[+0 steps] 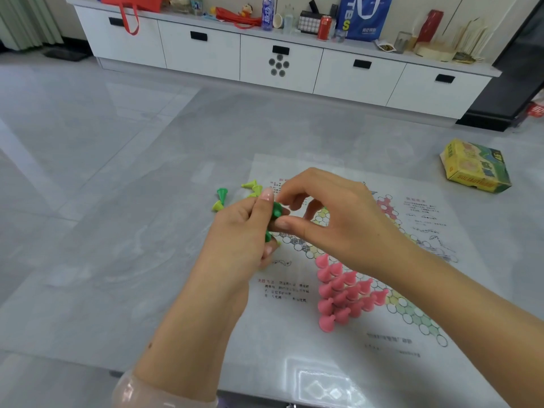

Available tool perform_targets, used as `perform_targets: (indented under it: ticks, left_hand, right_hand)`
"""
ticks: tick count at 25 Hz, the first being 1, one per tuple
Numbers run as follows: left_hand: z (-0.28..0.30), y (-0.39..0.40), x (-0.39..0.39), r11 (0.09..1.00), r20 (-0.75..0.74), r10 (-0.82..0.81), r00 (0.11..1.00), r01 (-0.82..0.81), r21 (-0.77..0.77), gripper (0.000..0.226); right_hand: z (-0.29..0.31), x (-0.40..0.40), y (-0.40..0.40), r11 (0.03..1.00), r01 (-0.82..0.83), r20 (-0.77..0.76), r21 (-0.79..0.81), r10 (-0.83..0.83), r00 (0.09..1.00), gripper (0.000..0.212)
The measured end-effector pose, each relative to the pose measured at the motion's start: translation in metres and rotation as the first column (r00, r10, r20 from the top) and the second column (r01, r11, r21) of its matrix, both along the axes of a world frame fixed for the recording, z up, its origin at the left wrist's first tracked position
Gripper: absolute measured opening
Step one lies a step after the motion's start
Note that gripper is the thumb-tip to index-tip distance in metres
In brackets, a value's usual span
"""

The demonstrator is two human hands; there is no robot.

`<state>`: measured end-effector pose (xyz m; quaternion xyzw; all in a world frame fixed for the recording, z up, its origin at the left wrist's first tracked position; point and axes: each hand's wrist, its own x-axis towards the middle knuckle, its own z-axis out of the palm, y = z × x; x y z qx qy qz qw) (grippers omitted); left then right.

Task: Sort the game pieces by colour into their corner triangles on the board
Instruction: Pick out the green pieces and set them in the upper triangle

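Green pieces (276,211) bunched in her left hand (238,231), right hand (332,219) pinching one free, likely for its triangle on the board (347,343)

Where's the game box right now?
In the head view the yellow game box lies on the table at far right, beyond the board's right edge and clear of both hands.

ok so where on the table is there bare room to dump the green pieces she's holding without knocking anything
Bare tabletop lies left of the board sheet, below the loose green and yellow pieces. More lies between the sheet's right edge and the yellow box. It is crowded on the board around the pink pieces and under both hands.
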<state>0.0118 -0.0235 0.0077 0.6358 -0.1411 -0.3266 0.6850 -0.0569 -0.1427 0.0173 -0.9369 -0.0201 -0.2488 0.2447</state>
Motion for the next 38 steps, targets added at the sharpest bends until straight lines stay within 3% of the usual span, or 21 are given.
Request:
perform_targets:
  ticks: [9,11,14,16,19,25,38]
  left_hand:
    - [0.002,-0.002,-0.003,0.997,0.036,0.014,0.999,-0.016,0.069,0.038]
    - [0.001,-0.003,-0.003,0.996,0.035,0.032,0.999,-0.035,0.085,0.033]
    - [-0.001,-0.004,-0.002,0.992,0.000,0.103,0.995,-0.103,0.078,0.018]
    - [-0.001,-0.005,0.000,0.988,-0.040,0.134,0.990,-0.130,0.081,0.017]
    - [0.001,-0.006,0.002,0.986,-0.089,0.150,0.985,-0.142,0.090,0.026]
    - [0.000,-0.006,0.001,0.985,-0.049,0.133,0.990,-0.126,0.115,0.023]
    - [0.000,-0.002,0.008,0.974,-0.023,0.219,0.975,-0.217,0.063,0.014]
  right_hand:
    - [0.003,-0.001,-0.002,0.997,-0.031,0.015,-0.075,0.032,0.999,0.014]
    - [0.012,-0.002,-0.007,1.000,0.015,-0.031,0.023,-0.014,0.999,0.012]
    - [0.022,0.002,-0.035,0.914,0.303,-0.156,0.270,-0.269,0.950,0.007]
    - [0.015,0.007,-0.060,0.844,0.500,-0.259,0.195,-0.448,0.856,0.009]
    - [-0.004,0.014,-0.074,0.817,0.576,-0.360,0.028,-0.529,0.769,0.013]
    - [-0.028,0.023,-0.072,0.813,0.566,-0.381,-0.136,-0.570,0.728,0.015]
    - [-0.032,0.024,-0.071,0.796,0.589,-0.391,-0.135,-0.590,0.707,0.017]
